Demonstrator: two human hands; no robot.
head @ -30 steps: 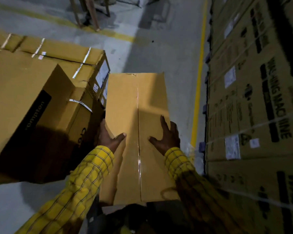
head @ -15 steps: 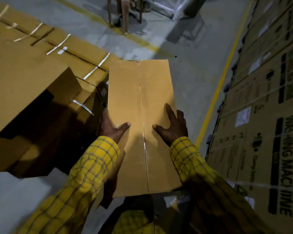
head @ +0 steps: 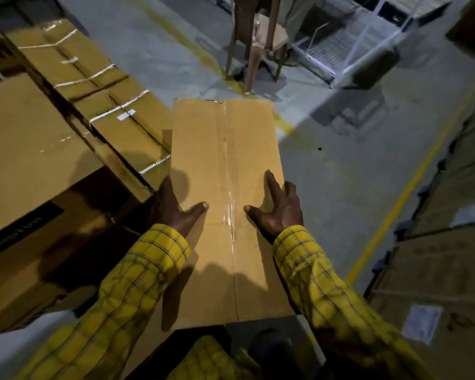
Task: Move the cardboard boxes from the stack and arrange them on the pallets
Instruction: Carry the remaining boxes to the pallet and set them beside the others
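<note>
Your left hand (head: 173, 208) and right hand (head: 279, 209) clasp the long cardboard box (head: 228, 171) at centre frame, thumbs spread across its top, fingers over the side edges.

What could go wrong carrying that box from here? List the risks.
1. Both hands, left hand and right hand, hold the long box only near its middle sides, so it might tip or slip.
2. The chair stands on the floor ahead; the box may hide its legs.
3. The stacked boxes sit close on the left and could be bumped.
</note>
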